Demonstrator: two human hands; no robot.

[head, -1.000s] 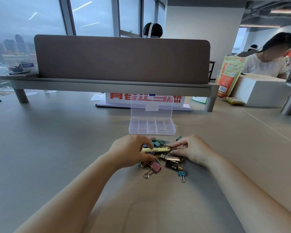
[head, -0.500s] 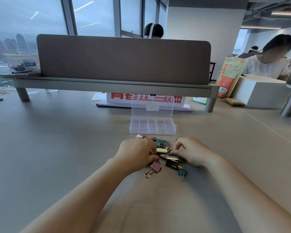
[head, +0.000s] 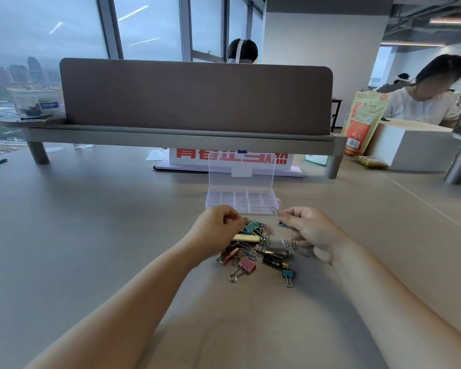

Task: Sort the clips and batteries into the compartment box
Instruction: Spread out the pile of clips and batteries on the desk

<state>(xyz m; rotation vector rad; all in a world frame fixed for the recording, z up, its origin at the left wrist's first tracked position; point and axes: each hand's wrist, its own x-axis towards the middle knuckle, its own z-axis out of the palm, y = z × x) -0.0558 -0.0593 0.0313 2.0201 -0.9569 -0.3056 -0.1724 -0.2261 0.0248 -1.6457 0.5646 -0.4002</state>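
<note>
A broad grey desk (head: 91, 235) fills a windowed office. The compartment box (head: 241, 201), lid upright, lies crosswise just beyond the clip pile (head: 256, 235); 1 black battery (head: 276, 263) lies crosswise too. The left hand (head: 216, 230) curls at the pile, its hold unclear. The right hand (head: 309, 230) pinches a paper clip (head: 276, 211). Bare desk flanks both.

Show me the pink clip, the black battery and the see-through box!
pink clip (head: 247, 265): head view, its pink body.
black battery (head: 274, 262): head view, mid-barrel.
see-through box (head: 258, 209): head view, front wall.
</note>
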